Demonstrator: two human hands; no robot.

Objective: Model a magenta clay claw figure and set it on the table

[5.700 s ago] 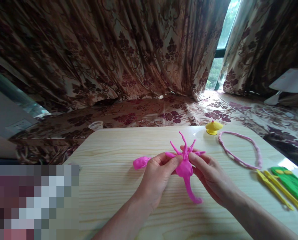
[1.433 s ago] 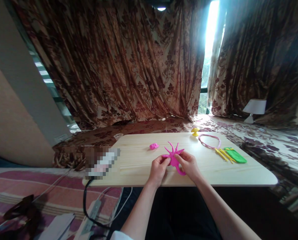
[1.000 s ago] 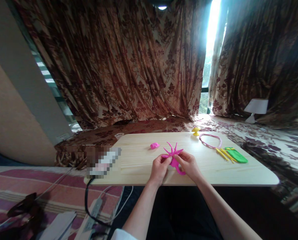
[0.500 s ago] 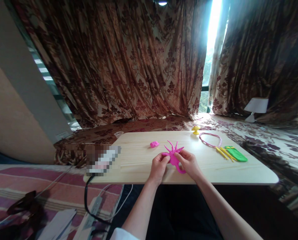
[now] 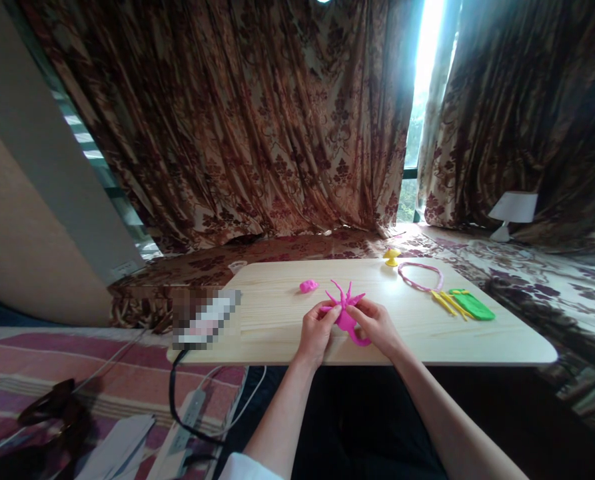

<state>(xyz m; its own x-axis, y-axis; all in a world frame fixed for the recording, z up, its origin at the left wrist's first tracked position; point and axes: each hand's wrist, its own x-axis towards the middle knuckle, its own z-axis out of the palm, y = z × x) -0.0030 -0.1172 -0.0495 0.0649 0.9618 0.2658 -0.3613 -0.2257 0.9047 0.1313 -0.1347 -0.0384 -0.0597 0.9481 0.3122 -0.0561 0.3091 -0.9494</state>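
Observation:
Between my hands is a pink clay figure (image 5: 346,321), with several thin pointed strands fanning out at its far end and a curled loop at its near end. My left hand (image 5: 318,328) pinches its left side, thumb on top. On the other side, my right hand (image 5: 376,325) grips it with thumb and fingertips close to the base of the strands. The fingers under the figure are hidden. Beyond my left hand, a lump of pink clay (image 5: 308,286) lies on the pale wooden table (image 5: 272,320).
At the table's far right stand a yellow mushroom-like piece (image 5: 391,257), a pink twisted ring (image 5: 400,272), yellow strips (image 5: 443,303) and a green flat piece (image 5: 473,305). A blurred-out object (image 5: 207,320) with a black cable lies at the left edge. Behind is a white lamp (image 5: 514,208).
My fingers have shifted slightly on the pink clay figure, and its strands lean a little further left. Both hands keep hold of it. The view has tilted slightly.

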